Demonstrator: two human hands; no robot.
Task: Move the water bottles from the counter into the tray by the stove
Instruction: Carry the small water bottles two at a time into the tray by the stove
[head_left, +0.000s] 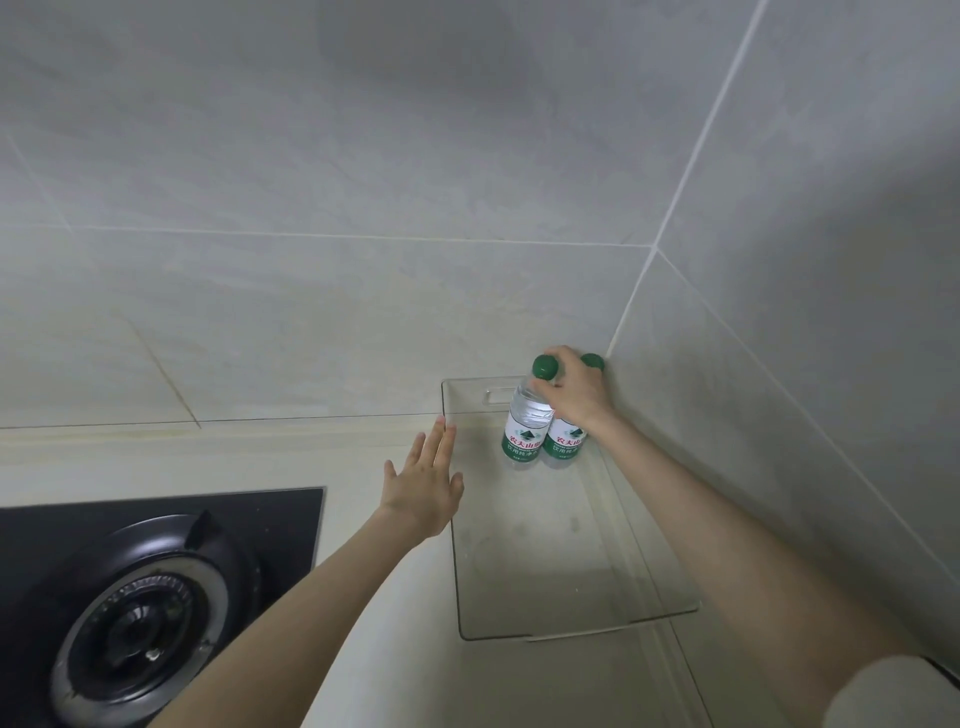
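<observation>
Two upright in the tray (457, 545) already, side by side and touching: first bottle (527, 415) toward 9 o'clock, second bottle (566, 440) toward 3 o'clock. Both tucked into the tray's 1 o'clock corner, close against the tiled wall (727, 364), labels facing 6 o'clock.

Right hand (574, 392) over the tops, fingers curled round the neck of the first bottle just under its green cap (544, 366). Palm across the shoulder of the second, with the second cap (593, 361) peeking out at 2 o'clock of the knuckles. Cannot tell whether gripping that one too or merely lying against it. Probably held high on the neck to bring the base down flat and keep the body vertical.

Left hand (423, 486) released, fingers straight and together, fingertips at the tray's 9 o'clock wall near its 11 o'clock corner. Most likely bracing the light, clear tray against sliding on the desk (395, 665) during the set-down.

Stove (145, 608) at 8 o'clock of the view, apart from the tray, no flame visible.

Seemingly deliberate, that far-corner packing: leaves the whole 6 o'clock stretch of the tray free for more. No other bottles in view on the desk, so remaining count unknowable from here.

Next, in all likelihood: loosen the grip and lift straight up, clear of both caps. Tall, narrow shapes, easy to topple with a sideways brush.
</observation>
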